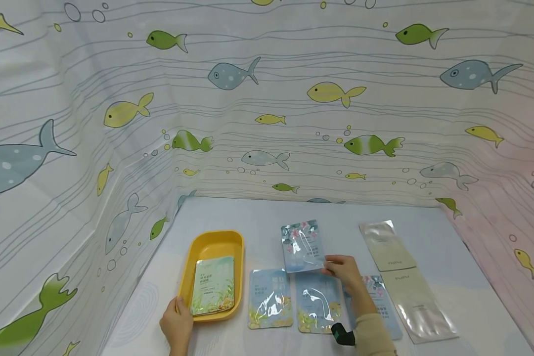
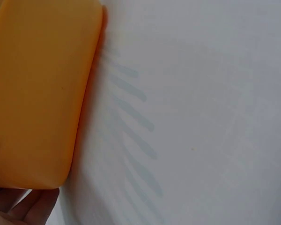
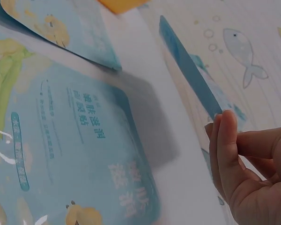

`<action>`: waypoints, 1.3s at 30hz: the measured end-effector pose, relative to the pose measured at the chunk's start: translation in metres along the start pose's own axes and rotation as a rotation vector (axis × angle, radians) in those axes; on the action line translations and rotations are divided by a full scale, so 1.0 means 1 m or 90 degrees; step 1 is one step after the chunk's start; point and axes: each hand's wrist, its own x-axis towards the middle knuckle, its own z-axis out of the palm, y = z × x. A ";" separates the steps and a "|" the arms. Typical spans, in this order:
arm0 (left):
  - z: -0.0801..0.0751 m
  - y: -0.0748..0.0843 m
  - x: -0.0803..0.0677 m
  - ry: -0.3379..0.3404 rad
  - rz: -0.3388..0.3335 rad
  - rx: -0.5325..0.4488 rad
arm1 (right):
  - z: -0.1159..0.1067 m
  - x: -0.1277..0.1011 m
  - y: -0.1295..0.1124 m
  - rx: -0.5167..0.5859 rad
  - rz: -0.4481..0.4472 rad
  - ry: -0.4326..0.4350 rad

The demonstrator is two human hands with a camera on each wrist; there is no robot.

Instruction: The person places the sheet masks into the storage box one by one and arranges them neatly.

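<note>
Between thumb and fingers, my right hand [image 1: 341,269] pinches the lower right corner of a blue sachet with pink flowers [image 1: 301,245]. In the right wrist view that sachet [image 3: 189,68] appears nearly edge-on, raised off the table. My left hand [image 1: 177,319] grips the near left corner of a yellow tray [image 1: 239,247]; its fingers [image 2: 41,206] show at the tray's end in the left wrist view. Inside the tray lies a green sachet [image 1: 213,284]. Two light-blue sachets, a left one [image 1: 270,299] and a right one [image 1: 319,302], lie between tray and right forearm.
Another blue flowered sachet [image 1: 384,309] lies partly hidden under my right forearm. Farther right, two silver-beige sachets, one far [image 1: 387,245] and one near [image 1: 422,306], lie end to end. A fish-print curtain [image 1: 267,133] encloses the white table [image 1: 338,212].
</note>
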 end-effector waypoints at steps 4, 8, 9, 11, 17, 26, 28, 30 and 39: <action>0.001 0.001 0.000 -0.006 -0.010 0.001 | 0.007 -0.003 0.000 0.024 -0.052 -0.028; 0.001 0.000 -0.001 -0.011 -0.017 -0.001 | 0.011 -0.006 0.001 0.052 -0.111 -0.065; 0.001 0.000 -0.001 -0.011 -0.018 -0.002 | 0.013 -0.006 0.001 0.048 -0.106 -0.065; 0.002 -0.001 -0.001 -0.012 -0.019 -0.001 | 0.017 -0.005 0.001 0.036 -0.092 -0.065; 0.001 -0.001 -0.001 -0.009 -0.021 -0.003 | 0.037 -0.008 -0.005 0.002 -0.039 -0.063; 0.001 0.000 -0.001 -0.004 -0.017 -0.004 | 0.066 -0.012 -0.005 0.003 -0.064 -0.143; 0.001 0.000 -0.001 -0.004 -0.015 -0.005 | 0.072 -0.014 -0.005 -0.004 -0.072 -0.158; 0.001 0.000 -0.001 -0.002 -0.010 -0.006 | 0.079 -0.017 -0.006 -0.011 -0.075 -0.171; 0.000 0.000 -0.002 0.016 0.016 -0.013 | 0.111 -0.026 -0.008 -0.017 -0.086 -0.212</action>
